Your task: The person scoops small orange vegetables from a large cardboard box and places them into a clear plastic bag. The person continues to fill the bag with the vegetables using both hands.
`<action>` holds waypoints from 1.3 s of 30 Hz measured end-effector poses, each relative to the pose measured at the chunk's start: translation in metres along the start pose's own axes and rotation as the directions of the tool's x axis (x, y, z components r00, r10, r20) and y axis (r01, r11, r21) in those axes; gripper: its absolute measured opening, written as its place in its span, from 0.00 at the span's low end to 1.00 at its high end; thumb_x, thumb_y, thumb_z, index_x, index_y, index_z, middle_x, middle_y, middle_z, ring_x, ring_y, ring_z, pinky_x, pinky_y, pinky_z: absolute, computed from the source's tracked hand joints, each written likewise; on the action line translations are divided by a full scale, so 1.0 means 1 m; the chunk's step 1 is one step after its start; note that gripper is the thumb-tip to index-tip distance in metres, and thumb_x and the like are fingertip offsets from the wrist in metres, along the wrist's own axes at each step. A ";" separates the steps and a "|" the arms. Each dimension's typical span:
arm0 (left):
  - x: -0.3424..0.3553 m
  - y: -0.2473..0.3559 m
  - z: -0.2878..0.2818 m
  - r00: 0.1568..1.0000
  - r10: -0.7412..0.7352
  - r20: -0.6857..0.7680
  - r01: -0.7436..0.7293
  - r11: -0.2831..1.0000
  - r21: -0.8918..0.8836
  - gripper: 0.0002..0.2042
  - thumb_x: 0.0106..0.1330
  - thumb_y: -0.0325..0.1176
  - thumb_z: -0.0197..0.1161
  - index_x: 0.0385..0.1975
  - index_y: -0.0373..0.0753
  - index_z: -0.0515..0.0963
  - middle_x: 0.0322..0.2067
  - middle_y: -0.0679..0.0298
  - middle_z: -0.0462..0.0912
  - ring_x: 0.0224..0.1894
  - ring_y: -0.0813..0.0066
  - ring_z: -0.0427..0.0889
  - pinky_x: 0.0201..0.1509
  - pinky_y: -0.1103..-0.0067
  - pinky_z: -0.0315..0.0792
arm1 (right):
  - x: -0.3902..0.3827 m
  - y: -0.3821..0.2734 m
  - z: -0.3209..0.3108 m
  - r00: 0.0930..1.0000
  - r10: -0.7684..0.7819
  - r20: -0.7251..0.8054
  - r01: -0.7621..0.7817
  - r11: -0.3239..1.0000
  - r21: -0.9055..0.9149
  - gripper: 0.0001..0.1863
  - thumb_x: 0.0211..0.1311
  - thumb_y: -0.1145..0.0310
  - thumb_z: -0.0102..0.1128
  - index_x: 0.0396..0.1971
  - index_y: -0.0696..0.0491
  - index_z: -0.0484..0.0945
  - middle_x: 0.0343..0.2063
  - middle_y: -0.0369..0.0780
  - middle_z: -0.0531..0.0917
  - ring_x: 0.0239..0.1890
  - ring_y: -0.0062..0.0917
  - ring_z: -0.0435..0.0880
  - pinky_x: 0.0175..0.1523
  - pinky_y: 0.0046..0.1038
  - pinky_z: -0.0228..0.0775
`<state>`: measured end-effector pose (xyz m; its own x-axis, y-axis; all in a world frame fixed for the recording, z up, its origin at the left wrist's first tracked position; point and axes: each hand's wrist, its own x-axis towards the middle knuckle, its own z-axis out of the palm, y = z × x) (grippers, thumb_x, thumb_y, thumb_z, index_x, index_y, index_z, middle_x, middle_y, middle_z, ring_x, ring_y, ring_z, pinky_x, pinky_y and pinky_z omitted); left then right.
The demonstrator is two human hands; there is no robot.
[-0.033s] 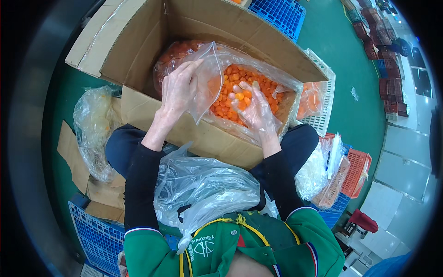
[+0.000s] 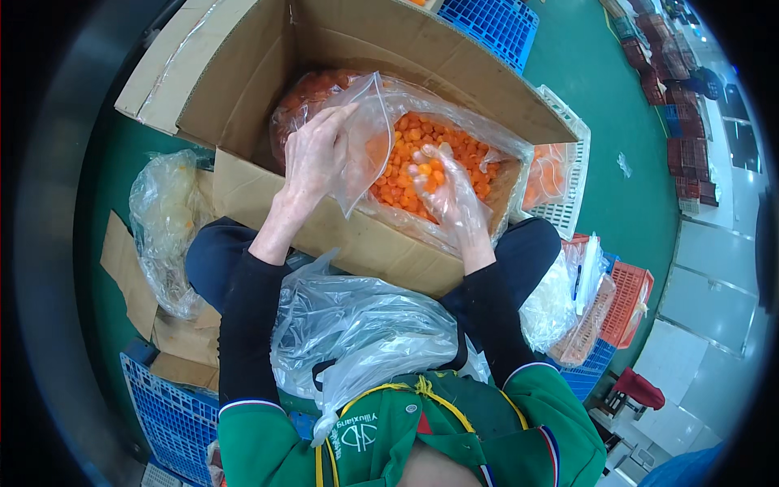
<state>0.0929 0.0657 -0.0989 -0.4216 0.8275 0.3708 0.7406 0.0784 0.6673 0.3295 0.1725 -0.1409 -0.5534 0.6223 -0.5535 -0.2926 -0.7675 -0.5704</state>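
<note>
My left hand point(image 2: 312, 158) pinches the edge of a clear zip bag point(image 2: 365, 158), held upright over a cardboard box point(image 2: 361, 239). Inside the box lies an open plastic liner point(image 2: 487, 134) full of small orange pieces point(image 2: 410, 130), possibly fruit. My right hand point(image 2: 446, 199), covered in clear plastic, is palm-up above these pieces, cupping a few of them in curled fingers beside the zip bag. More orange pieces in plastic are behind my left hand, partly hidden.
A white crate point(image 2: 568, 203) with bagged orange pieces stands right of the box, near red crates point(image 2: 629, 292) and stacked clear bags point(image 2: 540, 312). Crumpled plastic point(image 2: 166, 227) lies left on flattened cardboard. Clear plastic point(image 2: 365, 325) covers my lap. Blue pallets point(image 2: 166, 418) lie around.
The fingers of my right hand have curled a little more round the orange pieces, which have shifted slightly. My left hand and the zip bag look almost unchanged.
</note>
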 end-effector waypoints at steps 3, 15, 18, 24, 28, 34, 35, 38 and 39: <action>0.001 -0.002 -0.002 1.000 -0.003 -0.011 0.003 1.000 -0.001 0.21 0.59 0.22 0.57 0.53 0.43 0.81 0.42 0.60 0.85 0.31 0.62 0.83 0.37 0.72 0.77 | 0.015 -0.009 -0.015 0.995 -0.030 -0.100 -0.010 0.927 -0.376 0.15 0.73 0.60 0.57 0.50 0.55 0.79 0.45 0.40 0.77 0.38 0.24 0.77 0.32 0.15 0.71; 0.003 -0.002 -0.005 0.999 -0.031 0.009 0.031 1.000 0.002 0.21 0.58 0.23 0.57 0.52 0.44 0.81 0.43 0.60 0.85 0.35 0.60 0.84 0.39 0.70 0.78 | 0.070 0.060 -0.044 0.936 -0.045 0.348 0.278 -0.513 -0.812 0.16 0.68 0.58 0.57 0.31 0.58 0.77 0.32 0.48 0.82 0.34 0.42 0.83 0.41 0.44 0.74; 0.004 -0.001 -0.007 0.999 -0.045 0.010 0.045 0.999 0.027 0.19 0.59 0.24 0.59 0.51 0.44 0.82 0.48 0.58 0.84 0.43 0.56 0.85 0.45 0.66 0.80 | 0.066 0.038 -0.044 0.994 0.093 -0.060 -0.090 0.371 -0.924 0.16 0.71 0.56 0.57 0.29 0.54 0.78 0.26 0.38 0.82 0.25 0.28 0.81 0.31 0.33 0.76; 0.004 -0.001 -0.002 1.000 0.027 -0.011 -0.026 0.994 0.108 0.22 0.58 0.23 0.58 0.54 0.44 0.80 0.50 0.59 0.84 0.42 0.56 0.86 0.44 0.67 0.81 | -0.004 -0.040 0.062 0.993 0.056 0.101 -0.033 0.977 -0.213 0.15 0.72 0.58 0.58 0.44 0.56 0.76 0.37 0.38 0.79 0.31 0.18 0.77 0.33 0.16 0.74; 0.003 0.002 0.001 1.000 0.012 -0.001 -0.012 0.992 0.123 0.21 0.62 0.23 0.56 0.55 0.46 0.79 0.51 0.61 0.83 0.45 0.59 0.85 0.45 0.69 0.80 | -0.020 -0.038 0.125 0.967 -0.060 0.248 0.123 0.962 -0.245 0.19 0.71 0.62 0.59 0.55 0.57 0.74 0.46 0.42 0.80 0.41 0.24 0.81 0.47 0.20 0.77; 0.000 -0.009 -0.004 0.999 0.016 -0.035 -0.012 0.992 0.124 0.26 0.52 0.21 0.60 0.56 0.41 0.77 0.53 0.56 0.82 0.44 0.54 0.85 0.46 0.65 0.80 | -0.010 -0.051 0.120 0.908 -0.235 0.347 0.388 0.785 -0.483 0.23 0.73 0.63 0.56 0.60 0.62 0.71 0.56 0.46 0.79 0.60 0.31 0.79 0.62 0.31 0.75; 0.000 -0.008 -0.009 1.000 -0.001 -0.030 0.004 0.993 0.116 0.27 0.52 0.21 0.60 0.56 0.41 0.77 0.53 0.56 0.81 0.44 0.54 0.85 0.47 0.65 0.80 | -0.002 -0.053 0.103 0.913 -0.296 0.281 0.406 0.737 -0.541 0.19 0.73 0.61 0.55 0.55 0.59 0.76 0.51 0.44 0.82 0.52 0.28 0.83 0.59 0.30 0.77; 0.004 -0.005 -0.008 1.000 -0.010 -0.022 0.012 0.996 0.092 0.28 0.51 0.21 0.61 0.57 0.41 0.77 0.54 0.55 0.81 0.45 0.53 0.85 0.49 0.65 0.80 | 0.041 -0.054 0.014 0.958 -0.275 0.086 0.220 0.505 -0.834 0.18 0.73 0.55 0.55 0.46 0.56 0.81 0.37 0.38 0.85 0.39 0.23 0.84 0.46 0.28 0.78; 0.001 -0.005 -0.010 0.999 -0.029 -0.033 0.033 0.995 0.099 0.25 0.55 0.22 0.59 0.56 0.42 0.77 0.52 0.56 0.82 0.44 0.54 0.85 0.47 0.67 0.80 | 0.054 -0.047 -0.005 0.980 -0.190 0.058 0.122 0.347 -0.930 0.20 0.72 0.52 0.56 0.43 0.55 0.82 0.32 0.36 0.85 0.36 0.21 0.83 0.42 0.27 0.76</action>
<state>0.0839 0.0610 -0.0955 -0.4602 0.8061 0.3720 0.7746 0.1598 0.6119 0.3171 0.2430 -0.1469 -0.5320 0.7470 -0.3988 0.5556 -0.0475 -0.8301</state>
